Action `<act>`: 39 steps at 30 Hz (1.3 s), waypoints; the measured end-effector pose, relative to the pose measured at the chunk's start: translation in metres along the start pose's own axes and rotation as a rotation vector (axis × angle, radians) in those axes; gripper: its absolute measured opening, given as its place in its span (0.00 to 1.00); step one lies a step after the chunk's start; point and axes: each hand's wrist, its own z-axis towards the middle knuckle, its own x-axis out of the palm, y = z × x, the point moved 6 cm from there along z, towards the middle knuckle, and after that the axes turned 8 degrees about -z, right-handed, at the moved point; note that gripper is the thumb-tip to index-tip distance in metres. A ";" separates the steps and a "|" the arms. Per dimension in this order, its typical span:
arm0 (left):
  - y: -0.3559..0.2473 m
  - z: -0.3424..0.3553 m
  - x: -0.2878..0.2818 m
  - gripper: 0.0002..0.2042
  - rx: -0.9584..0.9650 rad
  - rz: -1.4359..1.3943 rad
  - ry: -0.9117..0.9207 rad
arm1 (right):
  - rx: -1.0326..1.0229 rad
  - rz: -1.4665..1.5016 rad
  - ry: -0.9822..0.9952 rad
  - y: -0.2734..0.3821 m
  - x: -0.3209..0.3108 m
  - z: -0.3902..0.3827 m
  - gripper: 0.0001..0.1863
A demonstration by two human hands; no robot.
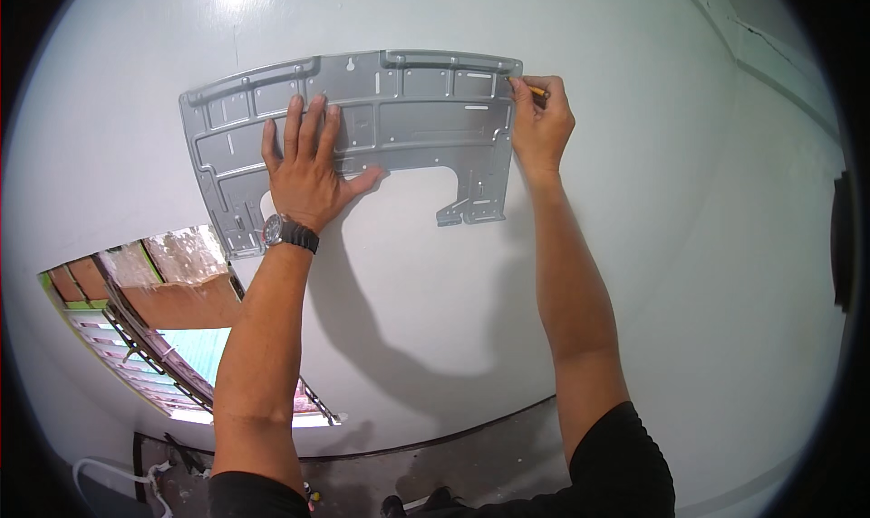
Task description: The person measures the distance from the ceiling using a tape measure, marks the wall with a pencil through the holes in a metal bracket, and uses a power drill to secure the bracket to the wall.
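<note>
A grey metal mounting plate (426, 119), with ribs, slots and a wide cutout along its lower side, lies against the white wall (426, 282). My left hand (308, 175) presses flat on the plate's left half, fingers spread, the thumb reaching to the cutout's upper edge. A dark wristwatch (290, 234) is on that wrist. At the plate's upper right corner my right hand (544, 128) pinches a yellow-orange pencil (538, 92). The pencil's tip end is close to the plate's right edge; whether it touches the wall I cannot tell.
Low on the left, a louvred window (136, 364) opens in the wall. A white hose (100, 466) lies near the floor at lower left. Below the wall runs a grey floor (507, 436). A dark object (843, 242) sits at the far right edge.
</note>
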 end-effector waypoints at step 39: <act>0.015 0.004 -0.014 0.29 -0.165 -0.467 0.087 | -0.547 0.258 0.514 0.320 0.212 -0.062 0.08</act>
